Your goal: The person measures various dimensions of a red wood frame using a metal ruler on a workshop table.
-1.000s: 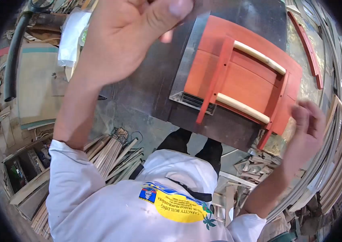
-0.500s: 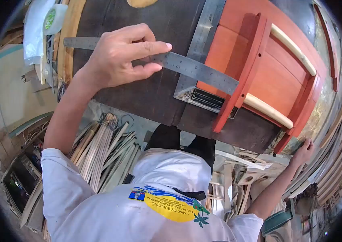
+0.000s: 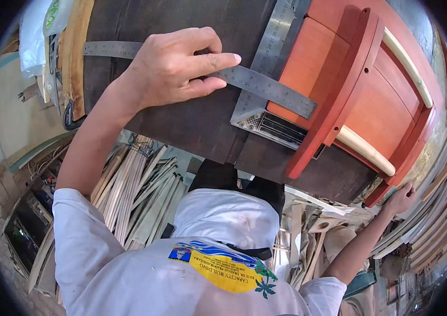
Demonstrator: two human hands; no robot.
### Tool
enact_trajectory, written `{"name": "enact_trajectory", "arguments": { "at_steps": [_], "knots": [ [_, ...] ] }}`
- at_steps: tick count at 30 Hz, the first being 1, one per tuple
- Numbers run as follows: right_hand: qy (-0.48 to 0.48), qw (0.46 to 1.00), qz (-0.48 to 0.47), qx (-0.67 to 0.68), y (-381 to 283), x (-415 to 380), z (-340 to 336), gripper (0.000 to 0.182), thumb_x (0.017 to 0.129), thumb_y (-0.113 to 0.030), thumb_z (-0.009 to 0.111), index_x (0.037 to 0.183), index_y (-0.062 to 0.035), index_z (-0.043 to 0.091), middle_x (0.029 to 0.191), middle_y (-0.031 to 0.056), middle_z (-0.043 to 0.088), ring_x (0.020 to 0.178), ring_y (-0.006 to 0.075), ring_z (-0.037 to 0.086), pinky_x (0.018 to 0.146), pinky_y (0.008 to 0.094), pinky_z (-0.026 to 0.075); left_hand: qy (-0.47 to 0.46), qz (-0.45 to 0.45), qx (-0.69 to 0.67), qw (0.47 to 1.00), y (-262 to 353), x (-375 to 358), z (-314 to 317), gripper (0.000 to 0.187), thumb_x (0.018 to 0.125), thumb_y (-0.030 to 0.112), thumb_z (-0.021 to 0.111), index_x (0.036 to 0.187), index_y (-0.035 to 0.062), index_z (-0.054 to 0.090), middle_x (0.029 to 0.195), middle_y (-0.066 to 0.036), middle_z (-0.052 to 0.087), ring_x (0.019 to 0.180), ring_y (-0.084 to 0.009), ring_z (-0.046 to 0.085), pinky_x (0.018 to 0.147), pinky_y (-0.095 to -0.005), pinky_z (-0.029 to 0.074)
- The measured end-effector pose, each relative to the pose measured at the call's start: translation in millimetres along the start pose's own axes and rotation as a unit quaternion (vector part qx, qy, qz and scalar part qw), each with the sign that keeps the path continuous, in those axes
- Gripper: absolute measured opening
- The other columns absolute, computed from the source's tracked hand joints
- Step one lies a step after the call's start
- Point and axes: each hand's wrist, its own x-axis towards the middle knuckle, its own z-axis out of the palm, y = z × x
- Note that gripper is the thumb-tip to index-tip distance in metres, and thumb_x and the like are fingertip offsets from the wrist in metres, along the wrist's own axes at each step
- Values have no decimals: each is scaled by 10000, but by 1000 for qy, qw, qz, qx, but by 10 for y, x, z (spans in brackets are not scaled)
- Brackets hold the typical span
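Observation:
My left hand (image 3: 181, 68) pinches a steel ruler (image 3: 276, 92) between thumb and forefinger, above the dark tabletop (image 3: 181, 126). The ruler's right end lies over a metal square (image 3: 273, 45) and the edge of an orange-red board, a short gap from a red wooden frame (image 3: 334, 100). Two pale round rods (image 3: 365, 150) cross between the frame's red rails. At the frame's lower right corner is my right hand (image 3: 400, 200), its fingers curled together; what they grip, if anything, is hidden.
Bundles of wood strips (image 3: 134, 189) stand below the table on the left. Curved wood strips (image 3: 423, 221) are stacked at the right. A plastic bag (image 3: 33, 47) hangs at the upper left, near a black clamp-like part (image 3: 70, 116) at the table's wooden edge.
The red frame has shifted right relative to the ruler's end, and a gap has opened between them. My left hand still pinches the ruler. The view has moved slightly.

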Motion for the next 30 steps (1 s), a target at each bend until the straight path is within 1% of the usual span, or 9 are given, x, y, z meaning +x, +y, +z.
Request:
{"name": "enact_trajectory", "arguments": {
  "at_steps": [1,4,8,14,20,25,30],
  "knots": [
    [-5,1000,8,11,11,1,-1,356,966,-337,644,1046,8,677,899,87,674,818,202,614,774,344,488,0,-2,-3,1000,6,4,17,432,737,172,810,1152,94,723,904,-43,615,647,-166,573,529,-289,486],
    [2,1000,-16,-12,-38,-23,-27,353,970,-332,639,1051,9,673,887,83,671,801,194,610,762,338,487,-1,-5,-6,1000,20,12,42,431,738,181,811,1152,100,724,899,-42,613,654,-167,573,530,-293,486],
    [10,1000,-10,-22,-47,-22,-15,351,969,-334,642,1040,8,677,876,81,669,791,194,607,753,339,487,-6,-12,0,1000,34,13,47,423,753,203,805,1157,106,725,890,-43,612,668,-170,578,534,-301,487],
    [11,1000,-14,5,-35,-22,-11,343,970,-327,645,1013,11,683,859,79,670,789,191,601,750,342,487,-10,-7,0,1000,38,14,55,414,768,215,802,1160,106,726,891,-46,622,677,-169,588,537,-292,493],
    [-7,1000,4,16,-3,-6,-13,355,972,-327,642,1031,21,684,895,89,679,812,198,609,769,346,489,-9,-20,-11,1000,90,21,59,409,768,216,801,1154,101,729,894,-49,628,675,-171,594,538,-298,496],
    [-4,1000,-15,-8,33,5,-15,371,972,-330,634,1053,29,679,933,106,689,852,221,622,806,356,490,-8,-19,-7,1000,86,19,74,416,756,203,804,1154,106,729,898,-49,631,681,-172,599,546,-298,499],
    [-14,1000,-14,22,96,32,-6,363,978,-324,628,1075,23,677,967,111,692,882,222,626,831,350,487,-13,-29,-4,999,107,11,55,426,733,187,814,1144,109,731,906,-49,631,696,-178,606,557,-297,501]
  ]
}}
